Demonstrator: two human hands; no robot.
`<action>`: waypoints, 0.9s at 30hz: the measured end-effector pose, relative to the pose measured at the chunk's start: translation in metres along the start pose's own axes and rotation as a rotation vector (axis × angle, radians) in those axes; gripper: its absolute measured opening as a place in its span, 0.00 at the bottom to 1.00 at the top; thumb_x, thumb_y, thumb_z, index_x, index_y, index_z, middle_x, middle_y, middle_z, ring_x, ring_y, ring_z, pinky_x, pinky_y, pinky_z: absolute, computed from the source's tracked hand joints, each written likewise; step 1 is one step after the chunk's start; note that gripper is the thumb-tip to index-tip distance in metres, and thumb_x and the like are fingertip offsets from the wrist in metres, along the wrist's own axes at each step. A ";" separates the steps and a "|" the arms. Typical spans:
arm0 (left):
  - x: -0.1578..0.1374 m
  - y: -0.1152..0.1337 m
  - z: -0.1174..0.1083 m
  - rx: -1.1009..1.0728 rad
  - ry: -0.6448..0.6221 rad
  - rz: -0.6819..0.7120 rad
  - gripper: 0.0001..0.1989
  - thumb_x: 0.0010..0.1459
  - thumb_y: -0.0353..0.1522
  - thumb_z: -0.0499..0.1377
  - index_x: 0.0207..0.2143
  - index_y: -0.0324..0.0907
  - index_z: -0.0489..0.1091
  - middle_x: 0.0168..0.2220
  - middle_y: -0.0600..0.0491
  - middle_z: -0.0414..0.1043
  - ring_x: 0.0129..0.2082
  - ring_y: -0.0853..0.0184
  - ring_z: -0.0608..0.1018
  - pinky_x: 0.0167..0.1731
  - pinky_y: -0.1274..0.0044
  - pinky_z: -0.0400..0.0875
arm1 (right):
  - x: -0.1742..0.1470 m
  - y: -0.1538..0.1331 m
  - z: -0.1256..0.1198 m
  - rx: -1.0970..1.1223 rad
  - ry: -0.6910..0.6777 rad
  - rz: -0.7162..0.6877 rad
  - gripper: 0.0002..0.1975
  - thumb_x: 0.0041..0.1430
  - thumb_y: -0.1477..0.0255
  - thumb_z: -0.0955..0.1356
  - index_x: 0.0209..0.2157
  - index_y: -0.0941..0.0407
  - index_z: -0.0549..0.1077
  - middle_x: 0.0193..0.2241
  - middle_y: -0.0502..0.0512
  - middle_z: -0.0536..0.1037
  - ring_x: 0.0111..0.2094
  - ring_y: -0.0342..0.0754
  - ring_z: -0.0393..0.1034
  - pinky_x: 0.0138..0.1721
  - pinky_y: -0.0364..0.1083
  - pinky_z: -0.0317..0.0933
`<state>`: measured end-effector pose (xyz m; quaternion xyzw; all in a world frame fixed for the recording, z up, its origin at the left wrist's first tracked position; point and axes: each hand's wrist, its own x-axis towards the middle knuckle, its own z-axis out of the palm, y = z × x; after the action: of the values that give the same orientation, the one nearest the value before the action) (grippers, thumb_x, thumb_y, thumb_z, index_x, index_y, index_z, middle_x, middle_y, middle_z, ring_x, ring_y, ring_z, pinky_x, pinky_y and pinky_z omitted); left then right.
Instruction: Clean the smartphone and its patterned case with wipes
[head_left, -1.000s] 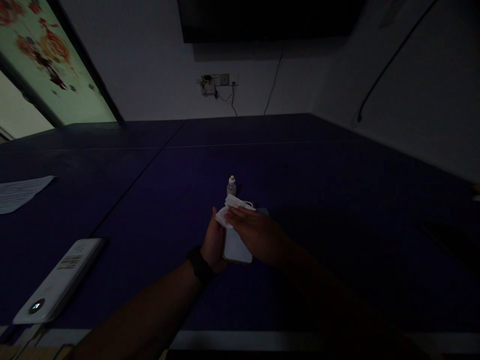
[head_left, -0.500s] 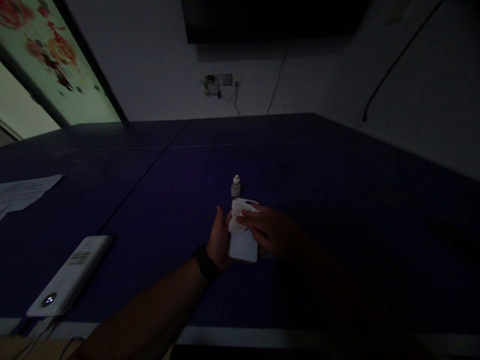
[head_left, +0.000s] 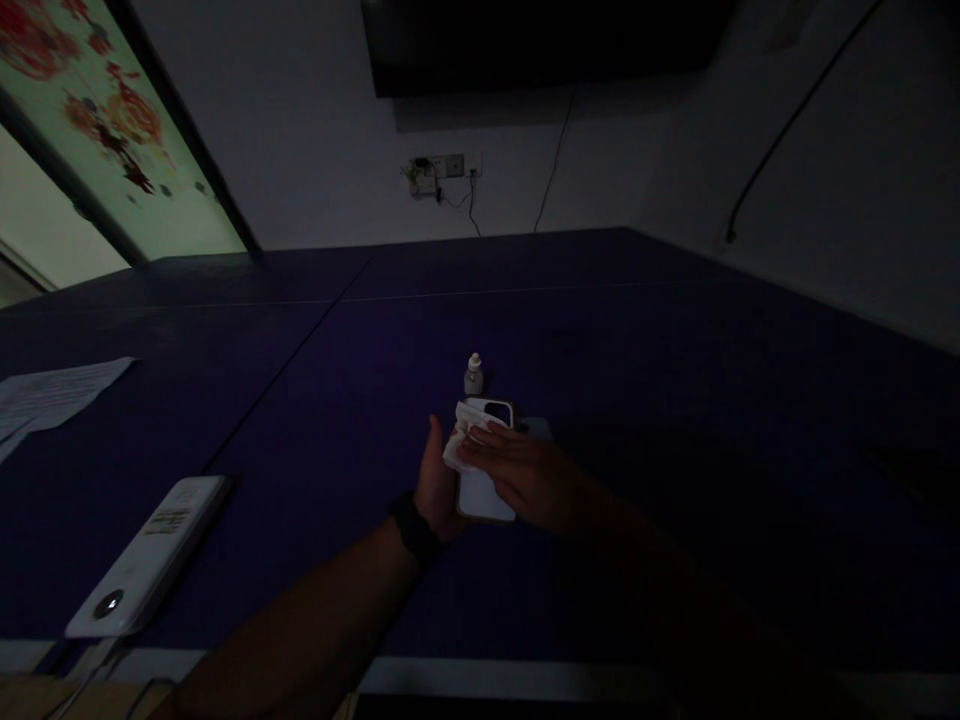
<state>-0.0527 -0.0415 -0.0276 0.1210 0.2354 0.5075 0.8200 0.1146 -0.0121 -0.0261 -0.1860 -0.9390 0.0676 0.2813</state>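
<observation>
In the head view, my left hand [head_left: 437, 480], with a dark band on its wrist, holds a pale phone case [head_left: 486, 497] from the left side. A dark camera opening shows at the case's upper right. My right hand [head_left: 529, 470] presses a crumpled white tissue [head_left: 457, 450] onto the case's surface, fingers closed over it. Just beyond the case a small clear bottle [head_left: 473, 380] with a white dropper-like cap stands upright. A flat pale object [head_left: 537, 428], partly hidden by my right hand, lies to the right of the case.
On the blue table [head_left: 360, 380] a white power bank [head_left: 154, 560] with cables lies at left. Printed papers [head_left: 60, 400] rest at far left. A dark flat object [head_left: 911, 480] lies at the right. Behind are wall sockets [head_left: 442, 168] and a dark screen [head_left: 547, 45].
My right hand has slid the tissue slightly left across the case. The case's camera opening and more of the pale flat object now show. The view has shifted a little.
</observation>
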 end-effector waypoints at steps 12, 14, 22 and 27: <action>0.001 0.000 0.000 -0.015 0.003 0.013 0.39 0.70 0.56 0.41 0.57 0.34 0.71 0.46 0.39 0.80 0.48 0.52 0.82 0.51 0.65 0.73 | 0.001 -0.003 -0.005 0.053 -0.073 -0.041 0.27 0.59 0.82 0.65 0.60 0.56 0.75 0.61 0.61 0.75 0.64 0.54 0.69 0.66 0.61 0.63; 0.001 0.001 0.000 -0.010 0.003 0.030 0.38 0.71 0.55 0.40 0.58 0.35 0.71 0.46 0.40 0.80 0.48 0.53 0.82 0.51 0.65 0.73 | 0.000 -0.003 -0.005 0.047 -0.059 0.002 0.27 0.59 0.82 0.66 0.59 0.54 0.76 0.60 0.60 0.76 0.62 0.54 0.71 0.65 0.61 0.64; 0.000 0.001 -0.001 -0.007 -0.024 0.032 0.38 0.70 0.56 0.42 0.57 0.34 0.72 0.45 0.39 0.80 0.47 0.52 0.82 0.49 0.66 0.74 | 0.004 0.000 -0.005 0.103 -0.098 -0.048 0.28 0.58 0.85 0.65 0.58 0.53 0.76 0.56 0.56 0.80 0.64 0.53 0.69 0.69 0.62 0.57; -0.001 0.002 0.003 -0.005 0.008 0.068 0.35 0.71 0.53 0.42 0.59 0.36 0.71 0.46 0.41 0.81 0.47 0.54 0.83 0.49 0.67 0.74 | 0.005 0.000 -0.004 0.045 -0.011 0.007 0.27 0.60 0.85 0.64 0.58 0.57 0.76 0.59 0.61 0.78 0.65 0.55 0.68 0.68 0.64 0.57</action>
<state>-0.0533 -0.0408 -0.0238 0.1251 0.2332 0.5361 0.8016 0.1131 -0.0106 -0.0204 -0.1825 -0.9381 0.0909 0.2801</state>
